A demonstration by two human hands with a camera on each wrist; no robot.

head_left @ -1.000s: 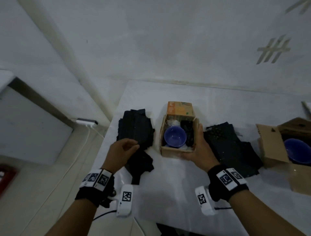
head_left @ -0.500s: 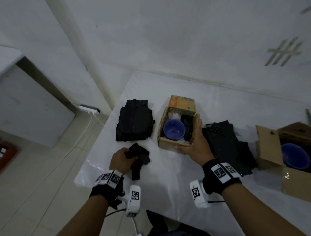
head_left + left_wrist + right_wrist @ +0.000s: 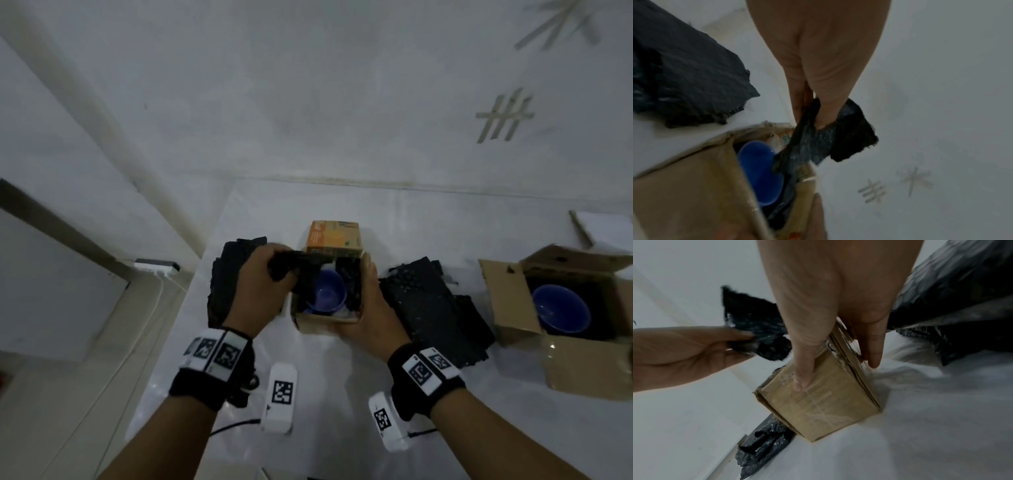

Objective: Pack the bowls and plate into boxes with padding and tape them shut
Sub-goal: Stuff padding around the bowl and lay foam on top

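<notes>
A small open cardboard box (image 3: 327,320) stands on the white table with a blue bowl (image 3: 327,291) and black padding inside. My left hand (image 3: 274,270) pinches a piece of black padding (image 3: 305,265) over the box's left rim, partly covering the bowl. The left wrist view shows the padding (image 3: 830,141) hanging from thumb and fingers above the bowl (image 3: 760,170). My right hand (image 3: 366,298) grips the box's right front corner. In the right wrist view its thumb lies on the box (image 3: 818,402) front and its fingers on the side.
Piles of black padding lie left (image 3: 229,274) and right (image 3: 435,308) of the small box. A larger open box (image 3: 575,370) with another blue bowl (image 3: 561,313) stands at the right. The small box's orange flap (image 3: 334,236) stands open at the back. The table edge (image 3: 191,308) runs along the left.
My left hand lifted a piece of black padding off the table near the left pile and carried it up over the small box. My right hand stayed on the box.
</notes>
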